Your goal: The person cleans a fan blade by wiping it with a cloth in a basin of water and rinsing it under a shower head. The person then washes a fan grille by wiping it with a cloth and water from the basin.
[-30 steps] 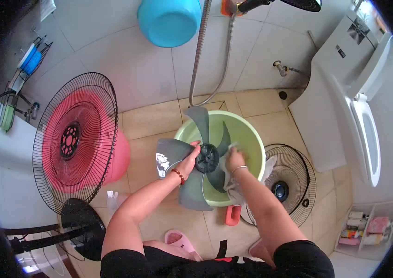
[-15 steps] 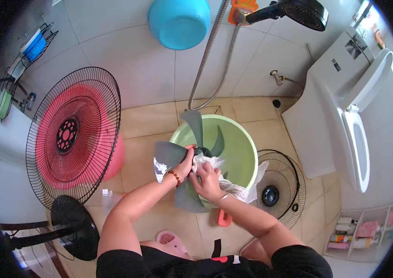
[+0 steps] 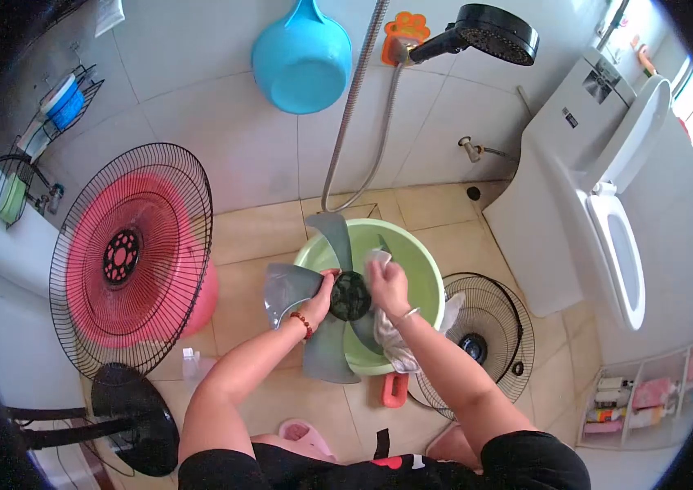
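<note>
A grey translucent fan blade (image 3: 328,351) with a dark hub is held over a light green basin (image 3: 438,273). My left hand (image 3: 318,305) grips it beside the hub, with the fingers partly hidden behind. My right hand (image 3: 389,290) is closed on a white cloth (image 3: 398,357), just right of the hub. One end of the cloth sticks up above my fist, and the rest hangs below my wrist along the basin's near side.
A fan guard (image 3: 122,258) leans on a pink bucket (image 3: 204,296) at left, beside a black fan base (image 3: 135,420). Another guard (image 3: 518,327) lies right of the basin. A toilet (image 3: 559,196) stands at right. A blue basin (image 3: 301,69) and a shower head (image 3: 497,34) hang on the wall.
My right hand has moved from the hub, up and to the right, with the cloth. The hub's face now shows. My left hand still holds the blade. The view has shifted slightly.
</note>
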Available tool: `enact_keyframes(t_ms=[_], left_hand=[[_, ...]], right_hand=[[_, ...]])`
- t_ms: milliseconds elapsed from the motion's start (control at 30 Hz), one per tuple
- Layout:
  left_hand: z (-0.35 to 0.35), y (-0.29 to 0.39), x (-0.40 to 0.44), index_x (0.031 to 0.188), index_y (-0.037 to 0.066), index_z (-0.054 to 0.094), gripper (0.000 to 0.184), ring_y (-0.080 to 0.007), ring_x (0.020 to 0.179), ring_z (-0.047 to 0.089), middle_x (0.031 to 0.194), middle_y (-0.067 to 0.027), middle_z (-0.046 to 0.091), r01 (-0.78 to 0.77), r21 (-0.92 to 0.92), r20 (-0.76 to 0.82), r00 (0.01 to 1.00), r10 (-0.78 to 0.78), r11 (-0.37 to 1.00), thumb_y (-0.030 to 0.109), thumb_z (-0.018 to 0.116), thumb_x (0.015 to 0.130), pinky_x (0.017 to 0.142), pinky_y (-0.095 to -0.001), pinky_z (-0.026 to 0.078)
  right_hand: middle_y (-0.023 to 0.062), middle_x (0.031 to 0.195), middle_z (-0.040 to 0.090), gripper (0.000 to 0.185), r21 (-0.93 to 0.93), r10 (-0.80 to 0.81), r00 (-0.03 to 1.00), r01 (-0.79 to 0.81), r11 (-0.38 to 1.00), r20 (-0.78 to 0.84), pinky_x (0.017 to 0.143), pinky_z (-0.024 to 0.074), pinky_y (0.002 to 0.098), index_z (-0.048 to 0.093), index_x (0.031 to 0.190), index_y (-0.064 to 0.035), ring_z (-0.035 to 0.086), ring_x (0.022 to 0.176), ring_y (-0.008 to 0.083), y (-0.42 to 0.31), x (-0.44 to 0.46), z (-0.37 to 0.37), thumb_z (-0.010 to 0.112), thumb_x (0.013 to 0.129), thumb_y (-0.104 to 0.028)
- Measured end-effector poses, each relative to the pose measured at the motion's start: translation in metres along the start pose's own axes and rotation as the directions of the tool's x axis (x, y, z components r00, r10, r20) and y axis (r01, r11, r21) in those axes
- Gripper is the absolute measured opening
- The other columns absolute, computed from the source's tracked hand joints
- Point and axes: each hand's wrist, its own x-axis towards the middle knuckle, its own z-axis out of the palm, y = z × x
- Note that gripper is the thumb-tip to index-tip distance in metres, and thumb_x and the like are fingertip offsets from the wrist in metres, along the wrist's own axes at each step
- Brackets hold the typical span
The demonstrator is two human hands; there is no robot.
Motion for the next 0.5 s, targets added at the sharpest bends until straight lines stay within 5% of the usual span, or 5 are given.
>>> enact_keyframes(t_ms=[67,167,267,400,500], left_hand=[[0.003,-0.002,-0.004,0.121,0.008,0.048,0.04,-0.0137,0.108,0.047,0.116,-0.0035,0.052,0.027,-0.048,-0.002,1.0,-0.027,0.999,0.039,0.036,0.097,0.095,-0.0292,0.036],[0.002,-0.005,-0.003,0.118,0.009,0.049,0.036,-0.0133,0.104,0.049,0.112,-0.0034,0.054,0.042,-0.094,-0.005,0.999,-0.043,0.995,0.035,0.034,0.098,0.093,-0.0287,0.038],[0.0,-0.009,-0.002,0.116,0.007,0.05,0.033,-0.013,0.103,0.049,0.11,-0.0034,0.055,-0.084,-0.007,-0.024,0.996,0.084,0.996,0.032,0.039,0.098,0.092,-0.0282,0.038],[0.001,-0.008,-0.002,0.115,0.006,0.05,0.034,-0.013,0.103,0.049,0.11,-0.0036,0.055,-0.053,0.043,-0.061,0.997,0.055,0.998,0.033,0.039,0.097,0.091,-0.0279,0.038],[0.001,-0.004,-0.002,0.116,0.006,0.05,0.034,-0.0131,0.103,0.048,0.111,-0.0039,0.054,-0.067,0.073,-0.077,0.994,0.073,0.995,0.033,0.039,0.098,0.091,-0.0282,0.038]], right_hand=[[0.0148,0.072,0.063,0.039,-0.195,-0.003,0.975,0.048,0.98,0.222,0.072,0.0461,0.0438,0.062,0.087,-0.0004,0.063,0.072,0.0301,-0.02,-0.027,0.012,0.052,0.087,-0.038],[0.0189,0.094,0.059,0.039,-0.396,-0.376,0.925,0.363,0.844,0.047,0.078,0.0337,0.0568,0.048,0.116,-0.0063,0.057,0.093,0.0327,-0.005,-0.051,0.042,0.046,0.088,-0.033],[0.017,0.09,0.059,0.037,-0.424,-0.02,0.927,0.19,0.885,0.375,0.073,0.0427,0.0484,0.062,0.086,-0.005,0.057,0.091,0.0333,-0.011,-0.011,0.001,0.046,0.088,-0.038],[0.0166,0.081,0.054,0.028,-0.256,-0.415,0.905,0.425,0.868,0.094,0.071,0.0438,0.0469,0.063,0.081,-0.0063,0.055,0.082,0.0341,0.026,-0.06,0.026,0.056,0.084,-0.033],[0.0161,0.083,0.054,0.024,-0.221,-0.356,0.923,0.381,0.898,0.144,0.07,0.042,0.046,0.062,0.091,-0.007,0.054,0.081,0.0351,-0.001,-0.063,0.014,0.059,0.082,-0.03]])
